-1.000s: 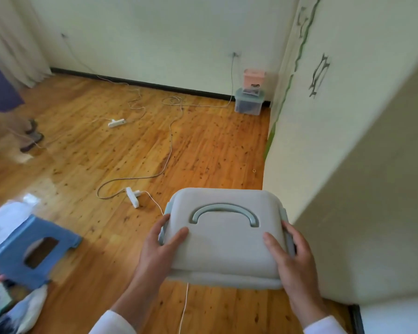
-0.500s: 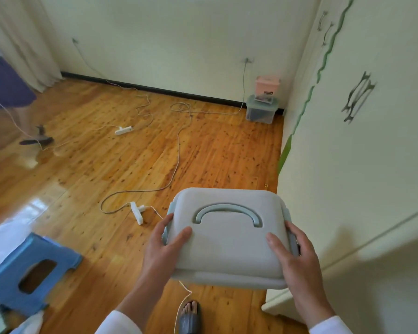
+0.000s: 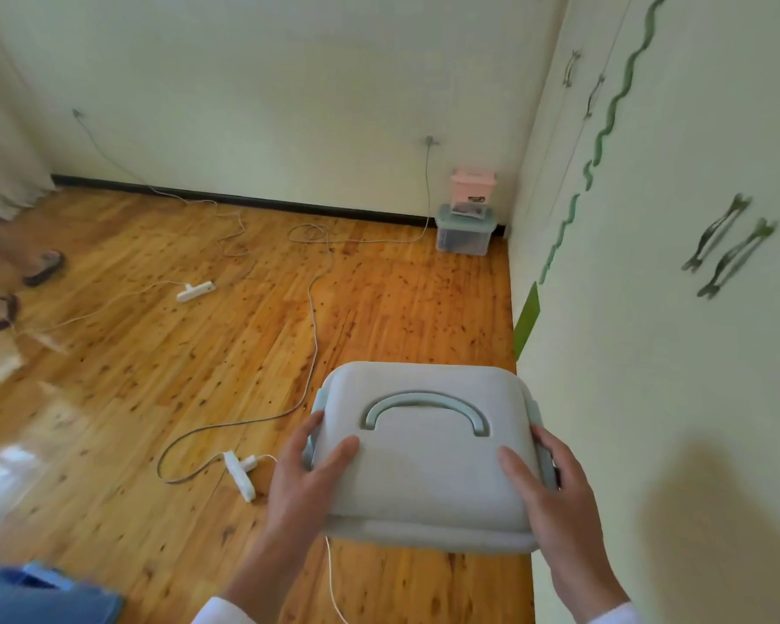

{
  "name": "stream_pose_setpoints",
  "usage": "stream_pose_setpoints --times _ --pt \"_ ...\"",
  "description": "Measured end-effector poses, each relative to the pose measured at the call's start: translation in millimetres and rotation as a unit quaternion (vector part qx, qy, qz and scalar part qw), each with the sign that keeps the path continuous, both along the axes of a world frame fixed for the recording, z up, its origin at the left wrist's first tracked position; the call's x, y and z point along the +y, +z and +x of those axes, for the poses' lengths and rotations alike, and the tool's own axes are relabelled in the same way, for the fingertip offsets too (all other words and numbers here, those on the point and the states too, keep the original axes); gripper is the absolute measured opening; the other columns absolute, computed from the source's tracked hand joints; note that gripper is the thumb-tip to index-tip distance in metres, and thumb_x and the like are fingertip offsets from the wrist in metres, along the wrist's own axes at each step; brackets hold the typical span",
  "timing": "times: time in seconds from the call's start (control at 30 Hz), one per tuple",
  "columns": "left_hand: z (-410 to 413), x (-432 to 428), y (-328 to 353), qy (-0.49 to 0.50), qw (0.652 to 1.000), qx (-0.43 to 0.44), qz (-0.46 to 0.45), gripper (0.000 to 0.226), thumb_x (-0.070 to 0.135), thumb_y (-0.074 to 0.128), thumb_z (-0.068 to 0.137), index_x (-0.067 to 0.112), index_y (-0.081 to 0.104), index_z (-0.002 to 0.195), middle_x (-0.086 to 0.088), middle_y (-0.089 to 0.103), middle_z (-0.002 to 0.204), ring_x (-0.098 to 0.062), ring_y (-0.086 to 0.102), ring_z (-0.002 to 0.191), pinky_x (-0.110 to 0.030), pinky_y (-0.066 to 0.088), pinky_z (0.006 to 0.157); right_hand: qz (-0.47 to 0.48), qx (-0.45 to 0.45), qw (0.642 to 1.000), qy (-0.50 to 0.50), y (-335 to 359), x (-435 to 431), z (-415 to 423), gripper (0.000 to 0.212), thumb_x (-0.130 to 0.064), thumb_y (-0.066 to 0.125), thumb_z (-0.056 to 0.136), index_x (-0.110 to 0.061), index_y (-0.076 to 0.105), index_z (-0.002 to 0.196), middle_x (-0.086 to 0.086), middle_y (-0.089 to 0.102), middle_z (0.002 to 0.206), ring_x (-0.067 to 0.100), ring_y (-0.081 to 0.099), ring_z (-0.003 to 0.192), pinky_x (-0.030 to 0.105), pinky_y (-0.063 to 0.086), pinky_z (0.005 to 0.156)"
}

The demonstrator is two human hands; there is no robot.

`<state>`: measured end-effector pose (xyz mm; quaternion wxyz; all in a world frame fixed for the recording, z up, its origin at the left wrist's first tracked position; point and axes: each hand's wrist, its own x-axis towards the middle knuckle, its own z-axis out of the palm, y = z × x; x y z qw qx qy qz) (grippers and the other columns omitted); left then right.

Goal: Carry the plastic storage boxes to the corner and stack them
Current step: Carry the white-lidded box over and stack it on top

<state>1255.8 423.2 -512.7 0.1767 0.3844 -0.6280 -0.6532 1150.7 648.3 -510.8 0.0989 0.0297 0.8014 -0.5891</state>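
Grey-lidded, the storage box [image 3: 424,452] is held in the air close beside the wardrobe [image 3: 649,398]. The left hand [image 3: 307,484] and right hand [image 3: 559,497] each clasp one side, thumbs laid on the lid. At the far end of the wardrobe a clear box [image 3: 464,234] stands on the floor with a pink box [image 3: 473,184] on top. A cable [image 3: 312,326] and power strip [image 3: 239,475] lie out from the wardrobe, near the likely walking line. A foot could catch them and jolt the load. The carried box hides the floor beneath it, and its corner might clip the wardrobe.
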Motion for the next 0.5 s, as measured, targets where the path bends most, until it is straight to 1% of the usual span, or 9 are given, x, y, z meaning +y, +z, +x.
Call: stream_pose_setpoints --times 0.07,0.23,0.3,0.4,0.5 --pt "-10.3 -8.3 2.3 -0.005 1.000 -0.006 0.005 0.056 0.046 0.074 0.077 0.047 0.052 0.129 0.006 0.051 0.127 -0.006 0.056 0.094 -0.020 0.044 0.061 -0.001 -0.003 1.000 -0.002 3.2 -8.6 -7.4 0.057 -0.050 0.070 0.079 -0.039 0.050 0.130 -0.007 0.050 0.130 0.018 0.055 0.109 0.044 0.053 0.089" --pt "-52.4 -30.9 0.1 -0.016 1.000 -0.016 0.021 0.056 0.051 0.073 0.076 0.052 0.051 0.127 0.009 0.051 0.123 -0.007 0.057 0.093 -0.022 0.044 0.059 0.003 -0.006 1.000 -0.017 4.4 -29.1 -45.4 0.056 -0.047 0.072 0.079 -0.037 0.051 0.130 -0.006 0.050 0.130 0.019 0.054 0.111 0.047 0.052 0.092" --pt "-72.0 -38.0 -2.3 -0.017 0.999 -0.018 0.021 0.055 0.052 0.073 0.076 0.053 0.051 0.126 0.010 0.052 0.121 -0.007 0.058 0.092 -0.022 0.045 0.059 0.006 -0.010 1.000 -0.019 2.3 -36.0 -63.9 0.057 -0.049 0.071 0.079 -0.038 0.050 0.130 -0.005 0.050 0.130 0.019 0.054 0.110 0.047 0.053 0.091" --pt "-108.2 -47.3 -3.4 -0.017 0.999 -0.025 0.015 0.056 0.052 0.073 0.076 0.052 0.050 0.127 0.008 0.051 0.123 -0.009 0.058 0.092 -0.022 0.044 0.058 0.012 -0.017 1.000 -0.017 -0.8 -47.3 -99.9 0.058 -0.053 0.069 0.078 -0.040 0.048 0.130 -0.005 0.049 0.129 0.019 0.054 0.108 0.047 0.055 0.088" --pt "-148.4 -58.2 -6.0 -0.015 1.000 -0.023 0.008 0.057 0.049 0.073 0.076 0.050 0.050 0.128 0.006 0.052 0.125 -0.012 0.059 0.093 -0.024 0.045 0.059 0.012 -0.013 1.000 -0.012 -3.5 -59.2 -139.2 0.058 -0.052 0.069 0.078 -0.039 0.048 0.130 -0.005 0.049 0.130 0.019 0.053 0.109 0.046 0.054 0.088"
